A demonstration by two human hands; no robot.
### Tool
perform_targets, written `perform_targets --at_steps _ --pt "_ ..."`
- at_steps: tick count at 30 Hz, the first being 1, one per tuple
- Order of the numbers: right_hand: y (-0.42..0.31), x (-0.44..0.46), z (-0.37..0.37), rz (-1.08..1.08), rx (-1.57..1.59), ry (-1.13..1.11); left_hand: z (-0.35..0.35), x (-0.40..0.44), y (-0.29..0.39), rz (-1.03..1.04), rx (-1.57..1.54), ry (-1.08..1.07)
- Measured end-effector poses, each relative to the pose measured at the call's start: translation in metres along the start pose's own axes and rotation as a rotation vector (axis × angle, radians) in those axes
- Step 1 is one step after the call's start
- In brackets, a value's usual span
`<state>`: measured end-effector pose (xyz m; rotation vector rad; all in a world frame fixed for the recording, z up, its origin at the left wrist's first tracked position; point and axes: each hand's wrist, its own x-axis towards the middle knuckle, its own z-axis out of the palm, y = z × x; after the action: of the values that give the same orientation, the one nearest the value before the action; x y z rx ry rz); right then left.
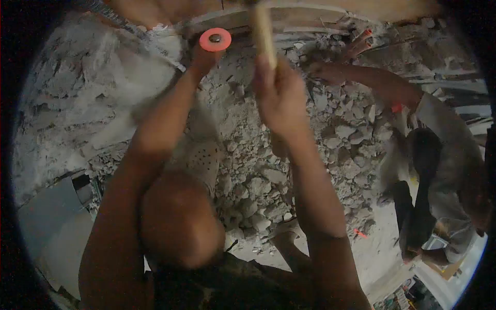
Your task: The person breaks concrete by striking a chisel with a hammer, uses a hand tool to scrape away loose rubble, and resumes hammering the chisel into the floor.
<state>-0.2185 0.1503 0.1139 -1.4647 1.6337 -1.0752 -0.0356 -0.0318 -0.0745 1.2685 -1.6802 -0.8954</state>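
My left hand (205, 59) is closed around a chisel (215, 38). Its round pink-red hand guard and metal striking end face up at me, while the blade below is hidden. My right hand (283, 101), smeared by motion, grips the pale wooden handle of a hammer (264, 39). The hammer is raised to the right of the chisel, apart from it, and its head at the top edge is blurred and mostly cut off. Both hands are in front of a low wall edge (227, 19), above broken rubble (258, 191).
At the right a co-worker (449, 150) crouches, one hand (326, 73) reaching into the rubble near reddish pipes (359, 45). A rough grey wall (62, 88) stands at the left. My shoe with holes (204, 160) is on the debris. A grey panel (54, 206) leans at lower left.
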Motion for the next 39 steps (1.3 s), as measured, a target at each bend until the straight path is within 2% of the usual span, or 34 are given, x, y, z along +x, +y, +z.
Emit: perform_targets --at_steps 2,3,5,6,8,9,10,11,12,14,15,16,17,18,19,20,21,23,24,26,28,29,31,32,34,35,37,38,39 --pt "-0.035 0.008 -0.010 -0.223 0.269 0.163 0.002 0.006 -0.016 0.069 0.020 0.001" --pt "-0.053 0.012 -0.011 -0.229 0.275 0.151 0.002 0.006 -0.022 0.082 0.033 0.008" --pt "-0.078 0.016 -0.009 -0.389 0.640 0.230 0.006 0.009 -0.033 0.097 0.044 0.018" --pt "-0.059 0.030 -0.003 -0.529 0.573 0.273 0.007 0.009 -0.038 0.108 0.042 0.021" --pt "-0.004 0.024 0.038 -0.373 0.248 0.292 0.009 0.013 -0.048 0.117 -0.065 -0.002" --pt "0.037 0.017 0.053 -0.200 -0.005 0.078 0.011 0.016 -0.056 0.021 -0.362 -0.081" --pt "0.061 0.013 0.061 -0.025 -0.257 -0.130 0.013 0.026 -0.067 -0.179 -0.850 -0.192" --pt "0.058 0.014 0.058 -0.038 -0.261 -0.115 0.014 0.029 -0.070 -0.291 -1.109 -0.262" --pt "0.051 0.007 0.054 0.018 -0.266 -0.095 0.011 0.035 -0.054 -0.278 -1.109 -0.271" --pt "0.038 -0.003 0.044 0.100 -0.275 -0.096 0.002 0.013 -0.027 0.154 -0.380 -0.032" --pt "0.018 -0.005 0.031 0.064 -0.204 -0.054 0.004 0.000 -0.021 0.351 -0.009 0.070" --pt "-0.003 0.003 0.019 0.000 -0.133 -0.007 0.010 0.027 -0.073 0.378 0.076 -0.032" --pt "-0.020 0.006 0.011 -0.093 -0.038 0.066 0.012 0.026 -0.071 0.375 0.075 -0.030" --pt "-0.037 0.007 0.005 -0.184 0.060 0.136 0.014 0.020 -0.062 0.243 0.073 -0.002" --pt "-0.061 0.008 -0.002 -0.221 0.290 0.168 0.013 0.015 -0.050 0.113 0.075 0.032" --pt "-0.077 0.008 -0.004 -0.253 0.523 0.199 0.007 0.009 -0.026 0.150 0.348 0.021" --pt "-0.075 0.010 -0.001 -0.255 0.529 0.189 0.014 0.008 -0.029 0.144 0.354 0.028" --pt "-0.057 0.020 0.012 -0.487 0.528 0.273 0.024 0.009 -0.043 0.109 0.167 0.160" --pt "-0.018 0.021 0.029 -0.458 0.279 0.274 0.014 0.027 -0.082 0.194 0.184 -0.061" --pt "0.067 0.015 0.062 -0.269 -0.234 0.067 0.014 0.030 -0.076 0.210 0.106 -0.049" --pt "0.060 0.001 0.058 0.012 -0.257 -0.048 0.009 0.041 -0.059 0.248 -0.041 -0.035" --pt "0.054 0.005 0.052 -0.002 -0.259 -0.042 0.009 0.040 -0.055 0.258 -0.118 -0.021" --pt "0.031 -0.005 0.035 0.028 -0.190 -0.007 0.016 0.004 -0.055 0.224 -0.278 -0.037" --pt "0.017 -0.003 0.027 0.023 -0.188 -0.007 0.008 0.001 -0.042 0.332 0.002 -0.009" --pt "-0.014 0.000 0.015 -0.075 0.256 0.122 0.006 0.002 -0.046 0.297 0.052 0.015" --pt "-0.030 0.006 0.012 -0.077 0.261 0.117 0.007 0.004 -0.047 0.268 0.097 0.034" --pt "-0.050 0.015 0.006 -0.410 0.523 0.282 0.013 0.006 -0.052 0.214 0.178 0.062" --pt "-0.053 0.016 0.014 -0.389 0.696 0.290 0.016 0.013 -0.063 0.192 0.218 0.082" --pt "-0.038 0.016 0.025 -0.377 0.505 0.268 0.013 0.014 -0.062 0.196 0.221 0.087"
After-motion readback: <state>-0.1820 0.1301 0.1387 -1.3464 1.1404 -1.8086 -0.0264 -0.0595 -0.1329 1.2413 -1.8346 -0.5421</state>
